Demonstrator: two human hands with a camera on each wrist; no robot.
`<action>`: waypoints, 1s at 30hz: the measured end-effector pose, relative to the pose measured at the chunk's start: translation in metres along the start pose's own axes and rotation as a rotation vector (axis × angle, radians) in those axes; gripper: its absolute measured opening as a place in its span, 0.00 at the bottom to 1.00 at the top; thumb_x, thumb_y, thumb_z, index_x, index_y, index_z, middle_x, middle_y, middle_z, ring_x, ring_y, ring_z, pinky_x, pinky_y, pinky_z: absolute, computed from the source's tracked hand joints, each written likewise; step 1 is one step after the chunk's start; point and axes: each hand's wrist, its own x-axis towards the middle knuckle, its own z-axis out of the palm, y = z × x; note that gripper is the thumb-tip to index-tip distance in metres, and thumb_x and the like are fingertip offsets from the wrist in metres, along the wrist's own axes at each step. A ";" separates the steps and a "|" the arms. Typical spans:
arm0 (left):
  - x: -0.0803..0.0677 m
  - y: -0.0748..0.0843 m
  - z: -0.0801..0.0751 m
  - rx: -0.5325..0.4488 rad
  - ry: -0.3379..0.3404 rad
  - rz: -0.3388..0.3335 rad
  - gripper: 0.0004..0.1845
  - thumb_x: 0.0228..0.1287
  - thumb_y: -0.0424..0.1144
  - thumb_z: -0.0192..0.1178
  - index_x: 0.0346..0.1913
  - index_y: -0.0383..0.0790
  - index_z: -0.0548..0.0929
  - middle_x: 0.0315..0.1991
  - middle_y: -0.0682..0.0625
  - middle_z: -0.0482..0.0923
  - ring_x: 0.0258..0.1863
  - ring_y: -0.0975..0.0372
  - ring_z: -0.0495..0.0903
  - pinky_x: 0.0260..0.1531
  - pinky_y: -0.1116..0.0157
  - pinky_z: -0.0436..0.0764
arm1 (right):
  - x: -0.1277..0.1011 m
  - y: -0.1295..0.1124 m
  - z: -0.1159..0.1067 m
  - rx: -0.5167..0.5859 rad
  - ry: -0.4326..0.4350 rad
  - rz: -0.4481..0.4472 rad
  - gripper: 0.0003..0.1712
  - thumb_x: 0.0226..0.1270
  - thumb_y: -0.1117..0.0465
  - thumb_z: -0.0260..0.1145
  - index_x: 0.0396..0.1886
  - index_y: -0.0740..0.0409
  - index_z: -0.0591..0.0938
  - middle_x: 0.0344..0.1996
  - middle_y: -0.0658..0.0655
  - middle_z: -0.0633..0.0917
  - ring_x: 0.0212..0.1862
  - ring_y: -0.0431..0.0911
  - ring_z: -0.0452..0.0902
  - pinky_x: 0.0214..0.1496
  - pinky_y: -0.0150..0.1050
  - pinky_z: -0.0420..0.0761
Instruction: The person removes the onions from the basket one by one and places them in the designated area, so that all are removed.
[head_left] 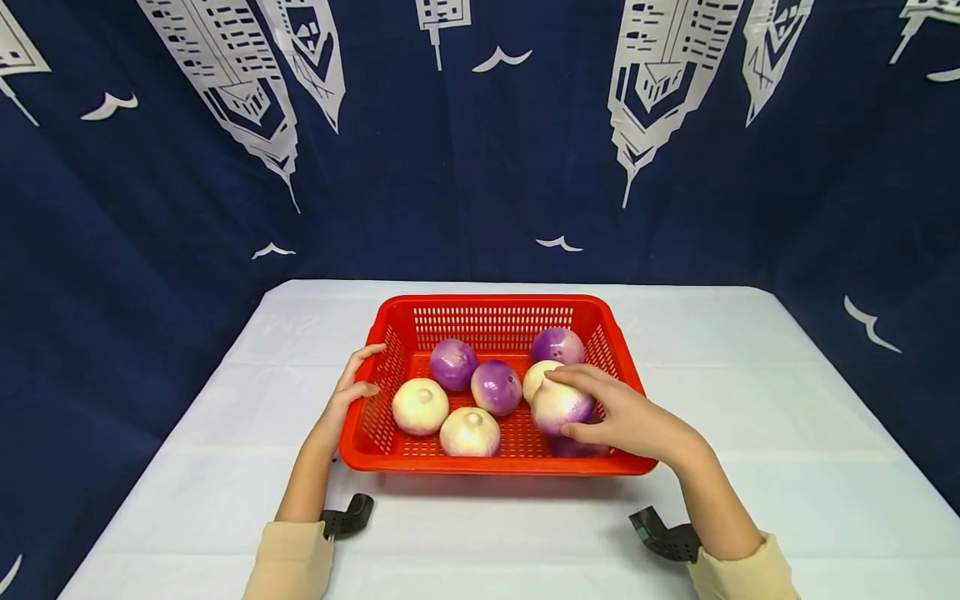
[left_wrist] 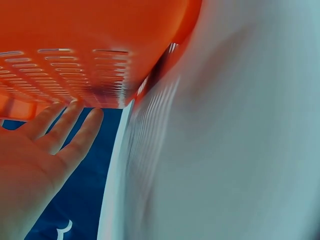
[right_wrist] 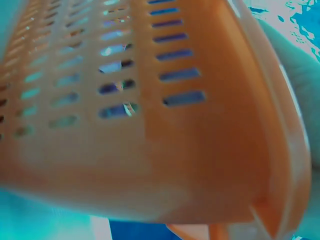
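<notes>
A red plastic basket (head_left: pixel 495 465) with slotted walls holds several purple-and-white onions, such as a purple one (head_left: pixel 453 364) and a pale one (head_left: pixel 420 407). My right hand (head_left: pixel 637 421) reaches over the basket's right front corner and holds an onion (head_left: pixel 558 408) between thumb and fingers, above another onion (head_left: pixel 577 447) partly hidden below it. At the left rim, my left hand (head_left: pixel 345 400) grips the basket, with thumb and a finger over the edge. In the left wrist view, other fingers (left_wrist: pixel 75 132) lie along the outer wall.
The basket stands on a white-covered table (head_left: pixel 262 400). Behind it hangs a dark blue cloth (head_left: pixel 450 167) printed with white buildings and birds. Black wrist devices (head_left: pixel 348 515) sit on both forearms, below beige sleeves. The right wrist view is mostly basket wall (right_wrist: pixel 215 165).
</notes>
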 end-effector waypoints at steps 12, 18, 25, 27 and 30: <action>-0.003 0.001 0.003 -0.035 -0.003 0.022 0.36 0.48 0.26 0.36 0.66 0.39 0.51 0.64 0.43 0.51 0.56 0.53 0.59 0.48 0.65 0.70 | -0.008 0.007 -0.018 0.007 0.072 0.031 0.35 0.53 0.58 0.65 0.63 0.53 0.66 0.61 0.58 0.65 0.60 0.56 0.64 0.53 0.54 0.73; -0.001 -0.002 0.002 -0.035 0.003 0.027 0.35 0.49 0.27 0.36 0.65 0.42 0.52 0.63 0.45 0.51 0.57 0.55 0.59 0.49 0.66 0.70 | -0.011 0.013 -0.026 0.004 0.136 -0.009 0.34 0.56 0.59 0.65 0.63 0.56 0.66 0.61 0.60 0.64 0.61 0.57 0.62 0.56 0.58 0.69; 0.000 -0.003 0.002 -0.031 0.007 0.025 0.34 0.49 0.27 0.36 0.65 0.43 0.53 0.62 0.47 0.52 0.56 0.56 0.60 0.48 0.67 0.69 | -0.016 0.020 -0.035 0.026 0.220 0.000 0.36 0.56 0.60 0.65 0.64 0.54 0.64 0.62 0.61 0.63 0.60 0.56 0.62 0.54 0.59 0.69; -0.001 -0.001 0.003 -0.035 0.008 0.021 0.35 0.48 0.27 0.35 0.65 0.43 0.53 0.63 0.47 0.52 0.56 0.56 0.59 0.48 0.67 0.69 | -0.016 0.022 -0.038 0.032 0.259 0.005 0.36 0.55 0.61 0.65 0.65 0.55 0.63 0.63 0.61 0.63 0.61 0.57 0.61 0.55 0.61 0.68; -0.002 0.001 0.004 -0.043 0.009 0.013 0.35 0.48 0.27 0.35 0.65 0.43 0.52 0.63 0.46 0.51 0.57 0.56 0.59 0.49 0.67 0.69 | -0.016 0.028 -0.041 0.035 0.320 0.018 0.37 0.54 0.63 0.66 0.64 0.55 0.63 0.63 0.61 0.62 0.61 0.57 0.60 0.55 0.61 0.67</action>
